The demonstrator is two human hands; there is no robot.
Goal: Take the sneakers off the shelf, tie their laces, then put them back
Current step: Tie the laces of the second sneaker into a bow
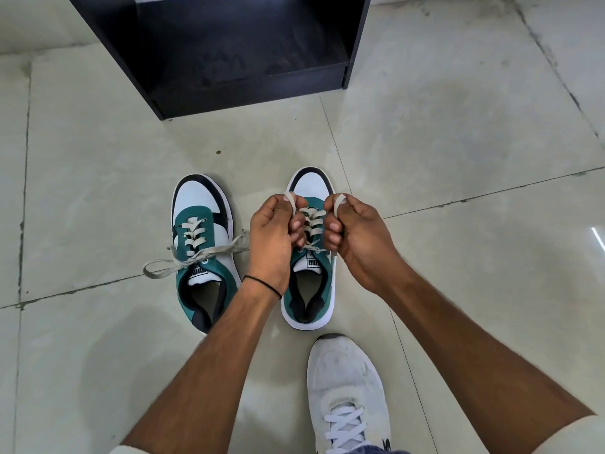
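Left sneaker [201, 244] flat on the tiled floor [458, 142], toe toward the black shelf [248, 90] and well apart from it. Flat beige laces [193, 255] sprawled across the tongue in a loose loop and tail; cannot tell if knotted. Left hand [271, 237] curled tight, pinching one lace end over the forefinger. Right sneaker [309, 290] upright near its mate, under both hands: matte teal panels, smooth white toe, black trim, thick white sole. Right hand [357, 237] likewise fisted, pinching the other end. Step in hand, by judgement: drawing the ends taut before knotting. Pull evenly, up and apart, to seat the crossings [312, 221]; keep the flat lace untwisted; hold tension while crossing over. Woven lace, likely grippy enough for a bow. Glossy tile, probably slick: risk of sliding under a sideways tug.
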